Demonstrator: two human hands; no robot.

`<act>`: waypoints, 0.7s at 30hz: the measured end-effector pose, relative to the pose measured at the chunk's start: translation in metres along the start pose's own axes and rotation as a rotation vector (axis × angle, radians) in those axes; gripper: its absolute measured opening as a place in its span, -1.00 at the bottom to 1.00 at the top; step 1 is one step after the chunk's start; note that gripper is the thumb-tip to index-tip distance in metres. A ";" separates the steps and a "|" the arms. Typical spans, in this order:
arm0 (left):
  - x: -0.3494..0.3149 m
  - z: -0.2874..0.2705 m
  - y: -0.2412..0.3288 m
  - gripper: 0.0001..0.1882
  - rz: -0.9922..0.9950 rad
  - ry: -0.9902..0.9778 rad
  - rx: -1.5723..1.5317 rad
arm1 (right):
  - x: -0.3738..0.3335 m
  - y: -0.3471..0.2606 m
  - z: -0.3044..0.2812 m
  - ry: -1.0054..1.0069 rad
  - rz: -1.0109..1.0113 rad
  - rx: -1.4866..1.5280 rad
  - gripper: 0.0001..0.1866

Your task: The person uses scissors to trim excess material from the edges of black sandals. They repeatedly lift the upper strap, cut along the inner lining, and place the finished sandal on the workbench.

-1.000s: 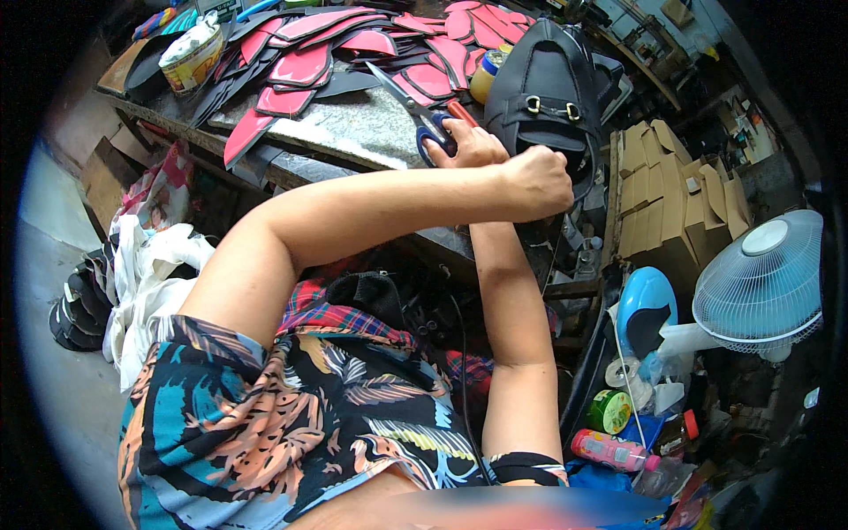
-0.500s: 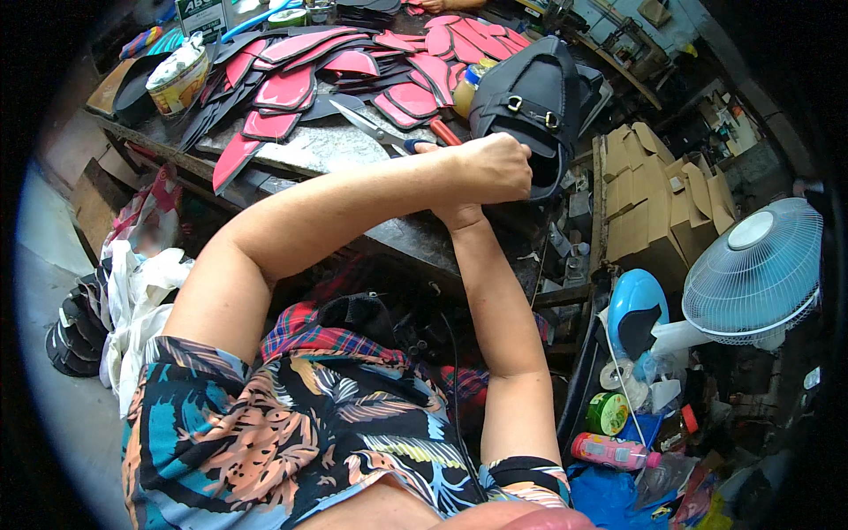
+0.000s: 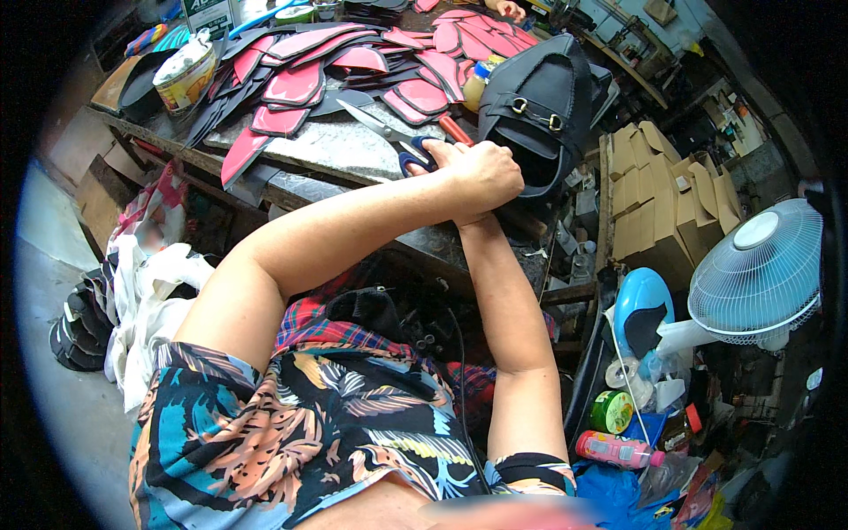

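My left hand point(image 3: 488, 179) is closed in a fist, crossed over my right wrist. What it holds, if anything, is hidden. Left of it, the fingers of my right hand point(image 3: 439, 152) are closed around the dark blue handles of a pair of scissors point(image 3: 382, 131), whose blades point away to the left over the table. The rest of that hand is covered by my left one. Just beyond my hands stands a black leather-like bag point(image 3: 537, 93) with a strap and two gold-coloured buckles, its dark opening towards me. A red-handled tool point(image 3: 455, 131) lies beside it.
Pink and black cut pieces point(image 3: 296, 84) pile over the worktable point(image 3: 340, 159). A tub point(image 3: 185, 79) stands at its left, a jar point(image 3: 475, 88) by the bag. Cardboard boxes point(image 3: 658, 199) and a fan point(image 3: 755, 274) are at right. Another person's hand point(image 3: 510, 9) shows at the far edge.
My left fist has drawn slightly left and away from the bag's opening. More of the scissors' handles shows at my right fingers. The whole view has shifted a little.
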State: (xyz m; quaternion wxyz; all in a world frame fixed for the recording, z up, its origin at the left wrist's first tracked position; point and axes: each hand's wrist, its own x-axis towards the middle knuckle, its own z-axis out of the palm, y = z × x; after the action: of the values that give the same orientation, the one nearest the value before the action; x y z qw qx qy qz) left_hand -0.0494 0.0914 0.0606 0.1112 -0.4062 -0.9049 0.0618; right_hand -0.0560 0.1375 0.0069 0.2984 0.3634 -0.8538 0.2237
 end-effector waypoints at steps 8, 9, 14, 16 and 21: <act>-0.018 -0.003 0.008 -0.83 0.057 0.080 -0.132 | 0.000 0.004 0.003 -0.012 -0.056 -0.114 -0.49; -0.020 -0.006 0.004 -0.82 0.059 0.155 -0.195 | 0.001 0.005 0.004 0.007 -0.093 -0.145 -0.49; -0.014 -0.030 -0.045 -0.70 -0.326 0.620 -0.249 | 0.003 0.001 -0.001 0.220 -0.076 0.044 -0.39; -0.005 -0.033 -0.064 -0.53 -0.424 0.577 -0.211 | 0.004 0.000 -0.005 0.073 -0.074 -0.107 -0.33; 0.019 -0.026 -0.087 -0.57 -0.403 0.401 -0.276 | 0.005 -0.004 -0.006 0.209 -0.109 -0.083 -0.41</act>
State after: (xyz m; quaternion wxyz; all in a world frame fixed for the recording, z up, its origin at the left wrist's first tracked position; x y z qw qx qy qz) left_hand -0.1178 0.0487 0.1060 0.2412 -0.2340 -0.9270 -0.1664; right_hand -0.0539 0.1360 0.0151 0.4123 0.3711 -0.8055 0.2084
